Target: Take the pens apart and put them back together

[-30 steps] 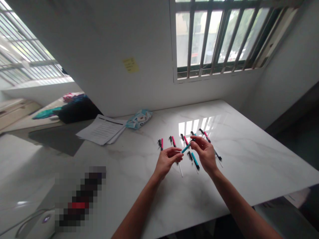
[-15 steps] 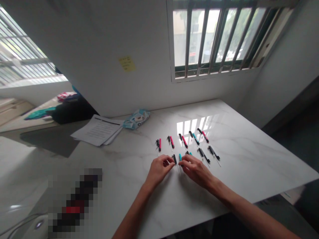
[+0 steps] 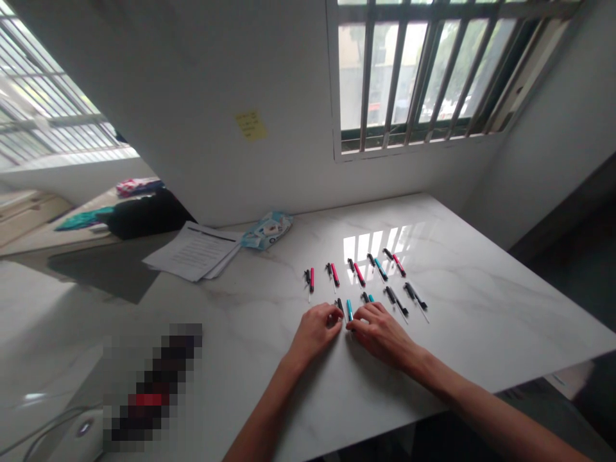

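Note:
My right hand (image 3: 379,330) pinches the lower end of a teal pen barrel (image 3: 350,309) lying on the marble-patterned table (image 3: 462,321). Close on its left, my left hand (image 3: 317,327) is curled, thumb and finger drawn together beside a black pen part (image 3: 339,304) and a thin white refill. What sits between those left fingertips is hidden. Beyond my right hand another black and teal pen (image 3: 368,298) is partly covered. Pens in separate parts lie in two rows, among them a pink barrel (image 3: 312,280), a teal barrel (image 3: 380,269) and a black barrel (image 3: 418,296).
Printed papers (image 3: 192,251) and a blue-white packet (image 3: 267,231) lie at the back left. A pixelated dark object (image 3: 156,385) is at the left front, near a white device with a cable (image 3: 77,433). Wall and barred window (image 3: 414,83) rise behind the table.
My right hand and the teal barrel stay close to their place, with more of the barrel now showing. My left hand has shifted slightly toward me, and the view has moved a little.

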The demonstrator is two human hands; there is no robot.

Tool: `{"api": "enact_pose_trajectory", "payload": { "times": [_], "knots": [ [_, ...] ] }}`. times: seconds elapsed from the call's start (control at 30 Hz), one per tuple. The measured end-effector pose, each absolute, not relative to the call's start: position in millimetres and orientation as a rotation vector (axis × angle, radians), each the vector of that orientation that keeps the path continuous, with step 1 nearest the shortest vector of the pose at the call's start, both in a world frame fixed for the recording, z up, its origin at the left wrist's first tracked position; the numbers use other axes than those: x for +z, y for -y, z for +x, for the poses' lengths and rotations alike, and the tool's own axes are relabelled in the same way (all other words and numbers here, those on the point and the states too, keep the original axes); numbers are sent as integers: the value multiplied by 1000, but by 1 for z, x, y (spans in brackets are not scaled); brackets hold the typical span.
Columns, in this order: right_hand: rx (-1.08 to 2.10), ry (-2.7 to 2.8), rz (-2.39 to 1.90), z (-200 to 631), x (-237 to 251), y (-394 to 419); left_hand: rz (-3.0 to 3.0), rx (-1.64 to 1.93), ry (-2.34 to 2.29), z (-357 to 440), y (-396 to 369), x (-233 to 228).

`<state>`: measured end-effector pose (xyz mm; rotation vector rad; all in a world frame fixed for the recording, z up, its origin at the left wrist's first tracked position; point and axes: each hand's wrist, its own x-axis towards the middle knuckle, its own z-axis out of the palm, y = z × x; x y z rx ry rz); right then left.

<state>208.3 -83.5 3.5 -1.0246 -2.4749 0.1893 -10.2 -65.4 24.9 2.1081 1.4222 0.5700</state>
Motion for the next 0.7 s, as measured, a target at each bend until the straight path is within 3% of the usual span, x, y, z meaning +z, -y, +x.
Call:
{"api": "enact_pose_trajectory", "payload": {
  "times": [0.37,0.7],
  "knots": [
    [346,2546,-1116,215,10,85,2081,500,-1472,-20,62,30],
    [244,2391,-1333,210,16,78,2094,488,-1507,-15,65,30]
  ]
}}
